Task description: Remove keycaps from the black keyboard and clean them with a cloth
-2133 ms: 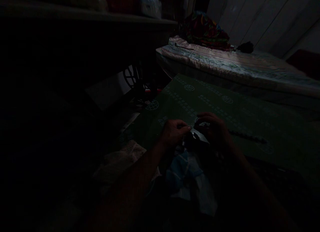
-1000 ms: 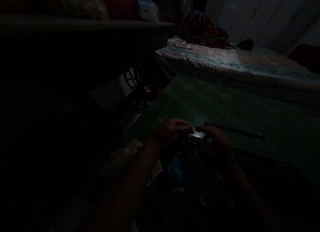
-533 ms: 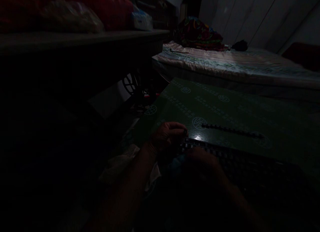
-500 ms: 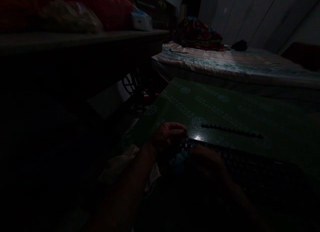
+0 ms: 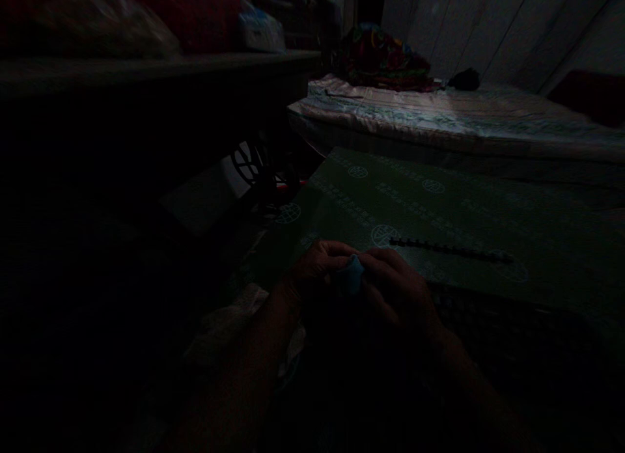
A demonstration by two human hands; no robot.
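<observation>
Dimly lit, the left hand (image 5: 317, 264) and right hand (image 5: 403, 287) meet over a green worktop (image 5: 336, 220), each grip pinched closed on a blue cloth (image 5: 352, 277) between them, left of a dark keyboard (image 5: 508, 323); light, even pressure should serve best.

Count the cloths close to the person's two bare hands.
2 visible: a bunched blue cloth between the bare left hand and bare right hand, and a crumpled pale cloth partly hidden by the left forearm. Darkness may hide more.

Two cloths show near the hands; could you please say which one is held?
The blue cloth, between the left hand and right hand; the pale cloth lies by the left forearm.
</observation>
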